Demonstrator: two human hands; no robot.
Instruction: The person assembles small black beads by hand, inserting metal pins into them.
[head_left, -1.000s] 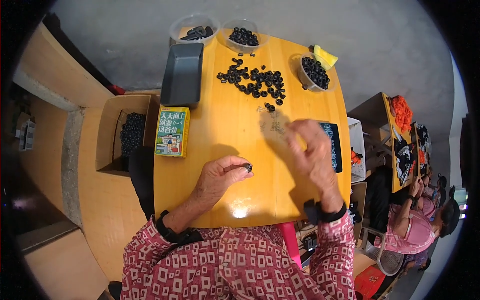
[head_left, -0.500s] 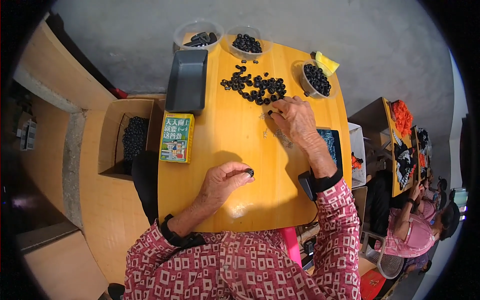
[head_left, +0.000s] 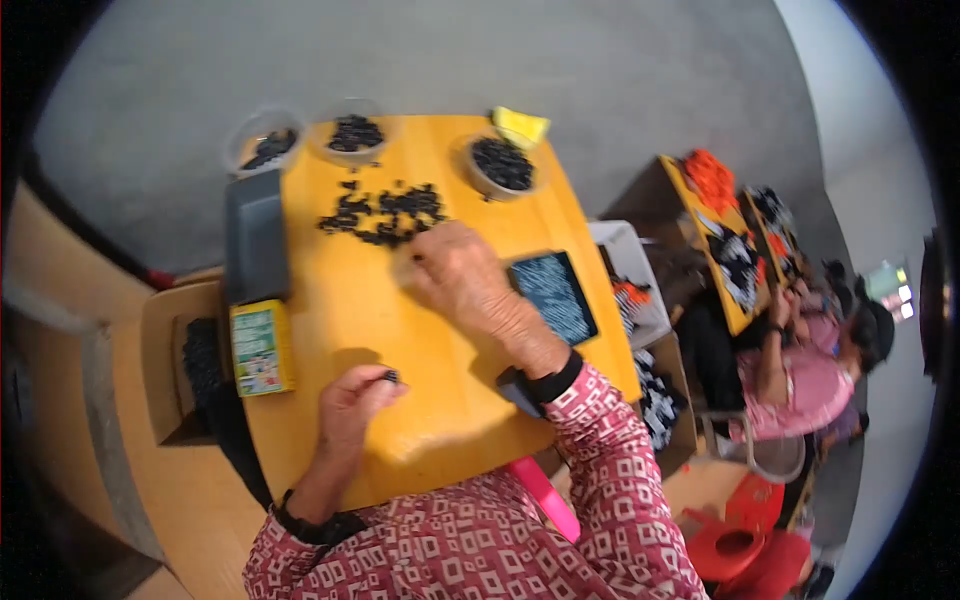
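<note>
My left hand is above the near left part of the yellow table, its thumb and forefinger pinching a small black round bead-like part. Farther forward, my right hand is curled at the near edge of a loose pile of small black parts. A dark piece shows at its fingertips, apparently another such part, though blur softens it. Just right of that hand lies a flat black tray covered with many tiny pale pieces.
Clear tubs hold black parts at the back: a left tub, a middle tub and a right tub beside a yellow sponge-like piece. A grey bin and printed box line the left edge. Another person sits right.
The whole view has swung right, so the table appears farther left. My right hand stays near the pile's near edge, now covering where tiny pieces lay. My left hand keeps its pinch.
</note>
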